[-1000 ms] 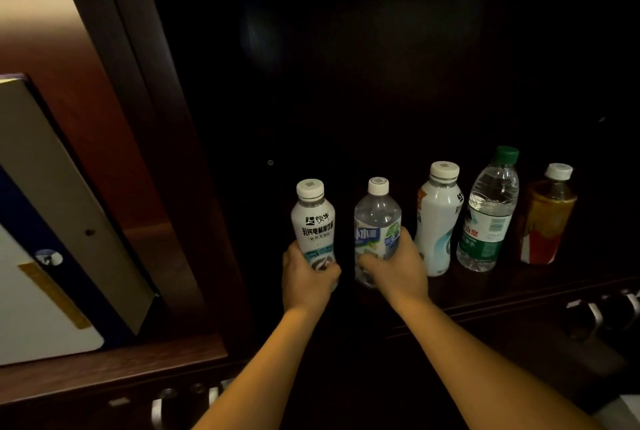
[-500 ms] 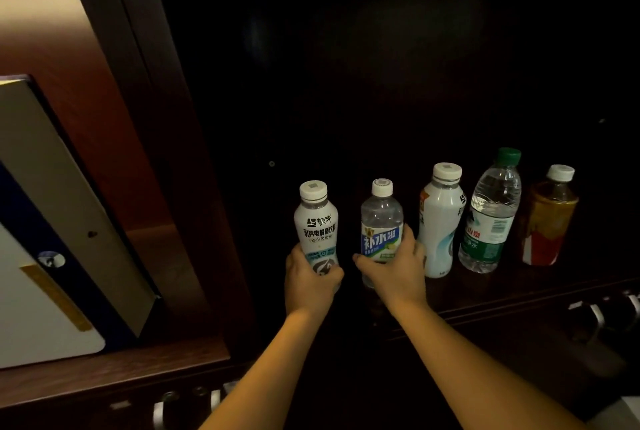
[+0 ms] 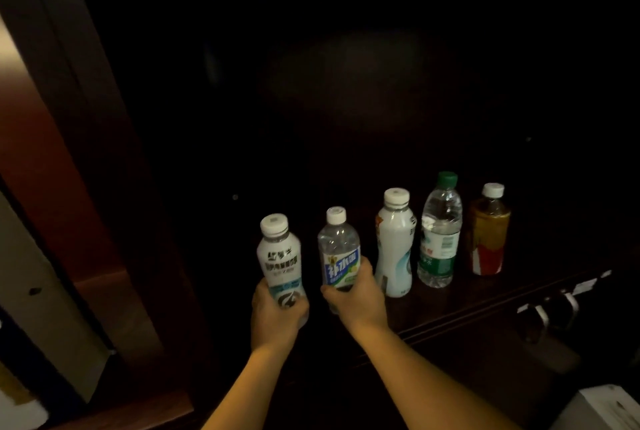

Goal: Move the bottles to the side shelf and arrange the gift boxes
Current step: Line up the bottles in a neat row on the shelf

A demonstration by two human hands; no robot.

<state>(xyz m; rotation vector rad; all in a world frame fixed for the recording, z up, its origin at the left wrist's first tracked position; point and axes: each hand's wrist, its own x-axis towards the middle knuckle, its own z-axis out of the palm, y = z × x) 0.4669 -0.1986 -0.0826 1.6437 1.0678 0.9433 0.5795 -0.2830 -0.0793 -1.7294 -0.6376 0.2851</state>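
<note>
Several bottles stand in a row on a dark wooden shelf (image 3: 485,301). My left hand (image 3: 275,317) grips the base of a white drink bottle (image 3: 280,260) at the left end. My right hand (image 3: 356,294) holds a clear bottle with a blue and white label (image 3: 338,253) next to it. To the right stand a white bottle (image 3: 394,246), a clear water bottle with a green cap and label (image 3: 440,235), and an amber tea bottle with a white cap (image 3: 489,232). A gift box (image 3: 41,305), white with a blue edge, leans in the compartment at the left.
A dark wooden upright (image 3: 104,152) divides the bottle shelf from the left compartment. Metal drawer handles (image 3: 550,308) sit below the shelf at the right. A white box corner (image 3: 602,409) shows at the bottom right. The shelf's back is very dark.
The view has shifted right, so the gift box sits further left. My right hand has turned the clear bottle so its label faces me. Both held bottles sit slightly lower and nearer.
</note>
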